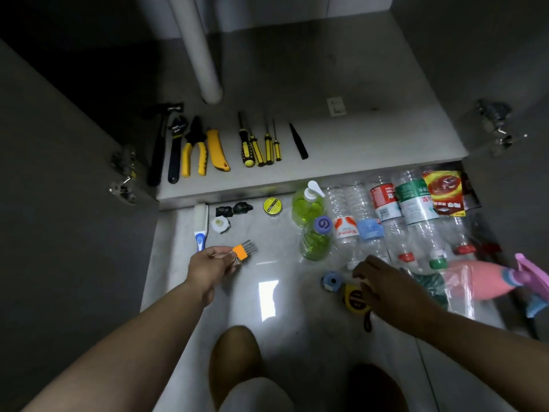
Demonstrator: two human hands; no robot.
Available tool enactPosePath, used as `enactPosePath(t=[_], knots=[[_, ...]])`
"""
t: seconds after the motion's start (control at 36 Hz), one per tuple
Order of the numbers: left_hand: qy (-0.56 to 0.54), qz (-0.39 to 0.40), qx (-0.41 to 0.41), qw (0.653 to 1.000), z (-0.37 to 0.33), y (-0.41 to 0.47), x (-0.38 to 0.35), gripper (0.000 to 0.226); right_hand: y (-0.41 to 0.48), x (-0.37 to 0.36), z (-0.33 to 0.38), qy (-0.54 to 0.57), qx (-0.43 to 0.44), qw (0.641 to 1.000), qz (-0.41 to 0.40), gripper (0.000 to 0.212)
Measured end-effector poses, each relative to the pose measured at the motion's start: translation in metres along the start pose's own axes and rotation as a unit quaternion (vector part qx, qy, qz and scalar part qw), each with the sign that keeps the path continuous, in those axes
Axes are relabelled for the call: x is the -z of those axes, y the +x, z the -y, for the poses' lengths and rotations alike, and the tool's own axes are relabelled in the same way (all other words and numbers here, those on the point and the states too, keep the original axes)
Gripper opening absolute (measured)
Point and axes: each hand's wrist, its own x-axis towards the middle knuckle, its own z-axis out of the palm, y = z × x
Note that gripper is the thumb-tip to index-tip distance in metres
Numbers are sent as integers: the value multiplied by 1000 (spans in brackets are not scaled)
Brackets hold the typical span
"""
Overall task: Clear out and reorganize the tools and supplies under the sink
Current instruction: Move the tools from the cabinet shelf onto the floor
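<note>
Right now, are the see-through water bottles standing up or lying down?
Lying down. The clear bottles lie on their sides, next to each other on the floor, with their caps pointing toward the person.

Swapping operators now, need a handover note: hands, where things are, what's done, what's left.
Left hand pinches the orange hex-key set. Right hand covers the yellow tape measure; grip unclear.
Done: hammer, wrench, pliers, utility knife, screwdrivers lined up on the cabinet floor.
Left: plastic bottles, soap bottles, brush, tape roll, pink spray bottle on the floor tiles.
</note>
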Motion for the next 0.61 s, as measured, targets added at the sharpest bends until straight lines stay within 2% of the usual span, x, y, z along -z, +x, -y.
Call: enactPosePath(t=[0.17,0.33,0.42,0.53,0.61], knots=[[-14,-68,9,998,7,30,-4,12,16,39,1,18,-5,998,-65,18],[-30,-111,16,993,11,42,-8,16,42,45,-2,43,-30,994,-91,20],[-16,-107,2,994,10,37,-10,17,53,44,-2,61,-33,993,-97,19],[8,-61,-13,998,6,27,-8,40,58,45,4,56,-15,993,-103,21],[37,-39,-8,999,-1,18,-2,30,58,48,12,47,-4,993,-108,19]])
